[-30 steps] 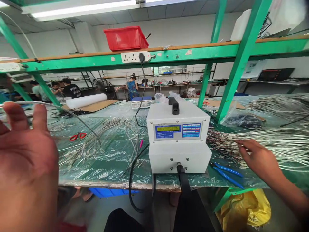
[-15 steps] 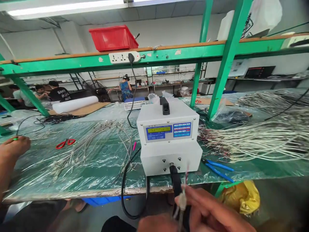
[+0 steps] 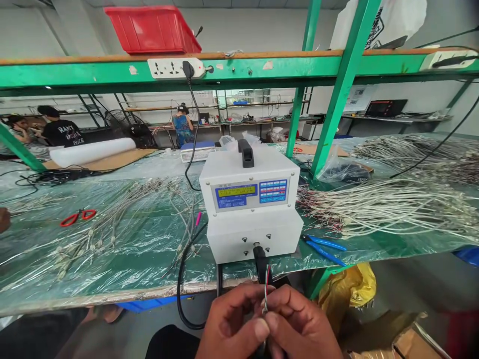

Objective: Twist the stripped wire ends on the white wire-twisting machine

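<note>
My left hand and my right hand meet below the table edge, both closed with thumbs and fingertips pinching one cable. From between them the cable's thin wires, red, white and dark green, stick upward. Most of the cable below is hidden by my fingers. Just beyond my hands stands a white machine with a lit display, a keypad and a black top handle. A black plug and cord come out of its front, right behind the wires.
Blue-handled cutters and a large bundle of pale cables lie right of the machine. On the left are red-handled scissors, more cables and another person's hand. Green shelf posts rise behind. A yellow bag sits below.
My left hand has come up beside my right, and both now pinch the cable, whose coloured wires show clearly. The view has shifted right and down. The other person's hand has moved mostly out of sight.
</note>
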Demonstrator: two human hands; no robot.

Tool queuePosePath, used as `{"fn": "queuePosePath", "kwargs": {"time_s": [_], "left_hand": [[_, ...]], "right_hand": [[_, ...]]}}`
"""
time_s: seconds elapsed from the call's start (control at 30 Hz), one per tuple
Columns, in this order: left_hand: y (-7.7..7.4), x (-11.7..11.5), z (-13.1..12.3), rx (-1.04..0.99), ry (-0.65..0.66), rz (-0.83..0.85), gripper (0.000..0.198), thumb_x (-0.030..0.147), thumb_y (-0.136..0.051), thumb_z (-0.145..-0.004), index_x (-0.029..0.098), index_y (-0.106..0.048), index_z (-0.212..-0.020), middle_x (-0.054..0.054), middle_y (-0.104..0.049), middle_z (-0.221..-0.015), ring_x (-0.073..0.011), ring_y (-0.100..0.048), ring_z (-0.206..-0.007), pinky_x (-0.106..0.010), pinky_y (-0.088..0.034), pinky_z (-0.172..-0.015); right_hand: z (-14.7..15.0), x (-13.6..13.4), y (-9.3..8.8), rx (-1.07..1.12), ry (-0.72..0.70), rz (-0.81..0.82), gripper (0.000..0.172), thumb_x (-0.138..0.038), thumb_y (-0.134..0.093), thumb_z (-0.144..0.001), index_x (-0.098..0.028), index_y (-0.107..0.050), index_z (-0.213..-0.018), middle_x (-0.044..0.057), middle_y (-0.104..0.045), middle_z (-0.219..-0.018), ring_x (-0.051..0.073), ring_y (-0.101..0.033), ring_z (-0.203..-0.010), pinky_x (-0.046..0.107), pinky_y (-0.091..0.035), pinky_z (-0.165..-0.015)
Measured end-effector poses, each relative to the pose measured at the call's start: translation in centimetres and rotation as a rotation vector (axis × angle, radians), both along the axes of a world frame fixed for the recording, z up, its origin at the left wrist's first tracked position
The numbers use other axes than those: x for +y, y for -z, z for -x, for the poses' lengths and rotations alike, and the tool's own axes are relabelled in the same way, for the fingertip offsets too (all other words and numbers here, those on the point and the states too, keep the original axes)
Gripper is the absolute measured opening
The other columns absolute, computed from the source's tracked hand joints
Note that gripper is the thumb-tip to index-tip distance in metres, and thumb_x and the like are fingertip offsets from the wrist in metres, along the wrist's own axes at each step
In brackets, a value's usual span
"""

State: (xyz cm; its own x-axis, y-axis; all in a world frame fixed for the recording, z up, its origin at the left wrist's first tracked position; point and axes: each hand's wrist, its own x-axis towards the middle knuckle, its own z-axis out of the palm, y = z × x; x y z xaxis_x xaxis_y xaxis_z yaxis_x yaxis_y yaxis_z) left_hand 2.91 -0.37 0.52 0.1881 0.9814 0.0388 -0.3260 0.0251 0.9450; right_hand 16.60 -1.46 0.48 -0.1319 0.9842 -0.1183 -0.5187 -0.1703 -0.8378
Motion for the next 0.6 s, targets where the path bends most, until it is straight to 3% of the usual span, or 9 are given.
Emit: {"fn": "queuePosePath", "kwargs": {"time_s": [0.17, 0.27, 0.37, 0.6], "left_hand": [[0.1, 0.6, -0.6, -0.041, -0.026, 0.084, 0.027, 0.042, -0.087, -0.063, 0.022, -0.082, -0.081, 0.002, -0.047, -0.062, -0.0105, -0.041, -0.061, -0.021, -0.035, -0.058], [0.4, 0.7, -0.3, -0.06, 0.053, 0.079, 0.03, 0.04, -0.087, -0.065, 0.022, -0.08, -0.088, 0.002, -0.05, -0.062, -0.0104, -0.042, -0.059, -0.022, -0.037, -0.057], [0.9, 0.7, -0.1, -0.044, 0.049, 0.014, 0.035, 0.039, -0.088, -0.063, 0.023, -0.08, -0.092, 0.001, -0.054, -0.066, -0.0133, -0.049, -0.064, -0.025, -0.044, -0.062], [0.7, 0.7, -0.4, -0.063, -0.022, 0.068, 0.015, 0.032, -0.086, -0.067, 0.02, -0.079, -0.074, 0.0, -0.059, -0.066, -0.011, -0.054, -0.055, -0.023, -0.043, -0.054]], "right_hand": [[0.0, 0.5, 0.8, -0.104, 0.121, 0.02, 0.043, -0.05, -0.088, -0.063, -0.016, -0.064, -0.072, -0.011, -0.043, -0.042, 0.001, -0.033, -0.036, 0.013, -0.025, -0.038], [-0.1, 0.8, 0.8, -0.122, 0.134, 0.031, 0.044, -0.051, -0.088, -0.062, -0.015, -0.064, -0.071, -0.007, -0.055, -0.049, 0.0, -0.035, -0.035, 0.013, -0.024, -0.037], [-0.3, 1.0, 1.0, -0.096, 0.126, 0.02, 0.043, -0.049, -0.088, -0.063, -0.014, -0.064, -0.071, -0.002, -0.064, -0.057, -0.001, -0.037, -0.036, 0.012, -0.026, -0.038], [-0.5, 1.4, 2.0, 0.044, 0.033, -0.036, 0.04, -0.042, -0.09, -0.064, -0.016, -0.065, -0.08, -0.004, -0.064, -0.057, 0.001, -0.044, -0.037, 0.011, -0.031, -0.037]]}}
